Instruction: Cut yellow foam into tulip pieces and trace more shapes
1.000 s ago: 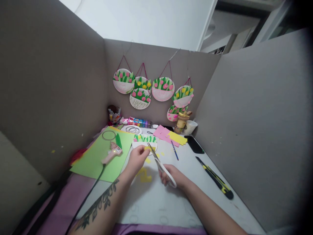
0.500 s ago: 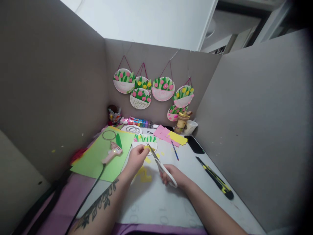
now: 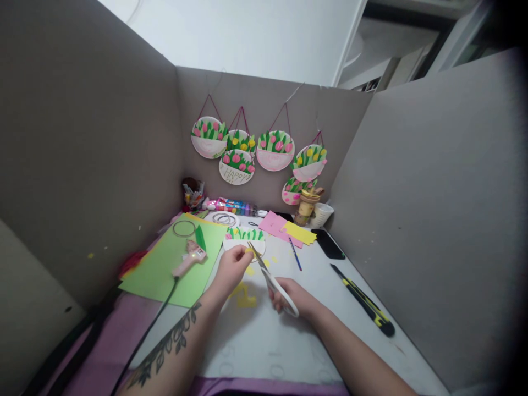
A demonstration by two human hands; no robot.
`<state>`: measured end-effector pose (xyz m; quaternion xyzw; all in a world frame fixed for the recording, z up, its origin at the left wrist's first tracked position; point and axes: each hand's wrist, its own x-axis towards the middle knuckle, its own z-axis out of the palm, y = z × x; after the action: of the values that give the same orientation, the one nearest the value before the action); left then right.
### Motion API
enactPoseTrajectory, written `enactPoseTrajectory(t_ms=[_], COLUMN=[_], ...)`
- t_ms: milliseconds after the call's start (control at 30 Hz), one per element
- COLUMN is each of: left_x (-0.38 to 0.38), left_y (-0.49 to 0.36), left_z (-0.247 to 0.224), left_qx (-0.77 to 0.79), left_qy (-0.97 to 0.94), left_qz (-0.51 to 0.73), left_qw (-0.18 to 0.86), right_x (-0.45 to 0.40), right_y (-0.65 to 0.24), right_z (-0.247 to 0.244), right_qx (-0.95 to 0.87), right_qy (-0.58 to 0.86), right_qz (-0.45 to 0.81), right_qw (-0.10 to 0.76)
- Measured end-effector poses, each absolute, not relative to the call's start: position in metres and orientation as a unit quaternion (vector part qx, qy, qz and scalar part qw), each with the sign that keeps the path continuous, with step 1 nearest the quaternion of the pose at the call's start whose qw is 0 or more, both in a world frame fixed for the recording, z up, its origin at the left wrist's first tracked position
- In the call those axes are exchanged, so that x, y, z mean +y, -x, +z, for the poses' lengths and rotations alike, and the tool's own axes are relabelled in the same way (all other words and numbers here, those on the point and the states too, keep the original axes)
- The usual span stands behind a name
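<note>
"While the left hand [image 3: 231, 268] pinches, what do its fingers have?"

"One small yellow piece [image 3: 249, 251], clamped between thumb and fingertips, which cover part of it; the right hand [image 3: 289, 297] has its fingers curled round the handles of one pair of white-handled scissors [image 3: 270, 281]; the blades point up at the yellow piece, though I cannot tell how wide they stand."

"And just beyond?"

"One decorated plate [image 3: 243, 242] lies on the white table [image 3: 256, 352], partly hidden by the left hand and the blades; nearer the person lie yellow scraps [image 3: 246, 298], too blurred to count, the left wrist beside them."

"To either side?"

"On the left, one glue gun [image 3: 190, 262] and one thin ring [image 3: 173, 229] rest on a green sheet [image 3: 160, 280]; on the right are one blue pencil [image 3: 295, 254], one black-and-yellow cutter [image 3: 363, 301], one flat black slab [image 3: 330, 246], and yellow paper [image 3: 300, 233] overlapping pink paper [image 3: 273, 224]."

"Farthest out?"

"One white cup [image 3: 322, 214] at the back right corner; six flower plates [image 3: 275, 161] on the grey panel [image 3: 264, 88], some overlapping, the lowest right one partly behind a brown-and-yellow container [image 3: 306, 207]."
</note>
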<state>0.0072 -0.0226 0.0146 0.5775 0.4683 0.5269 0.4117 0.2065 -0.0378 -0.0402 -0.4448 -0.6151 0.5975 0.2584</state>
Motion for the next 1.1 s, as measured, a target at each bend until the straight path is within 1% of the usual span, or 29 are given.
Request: enactPoseTrajectory(t_ms=[333, 733, 1100], left_x=[-0.0244, -0.021, -0.0227], left_y=[-0.0063, -0.0063, -0.0067], left_z=[0.0198, 0.0121, 0.0158], left_qx=[0.488, 0.467, 0.471], left_qy=[-0.569, -0.586, -0.572], left_qz=[0.522, 0.516, 0.519], left_qw=[0.406, 0.415, 0.426], right_x=[-0.0351, -0.0386, -0.0378], right_y=[-0.2106, -0.206, -0.2076], right_z=[-0.044, -0.0388, -0.0415], right_qx=[-0.63, -0.61, -0.616], right_qy=[0.444, 0.444, 0.447], right_qz=[0.588, 0.602, 0.597], right_qw=[0.244, 0.263, 0.255])
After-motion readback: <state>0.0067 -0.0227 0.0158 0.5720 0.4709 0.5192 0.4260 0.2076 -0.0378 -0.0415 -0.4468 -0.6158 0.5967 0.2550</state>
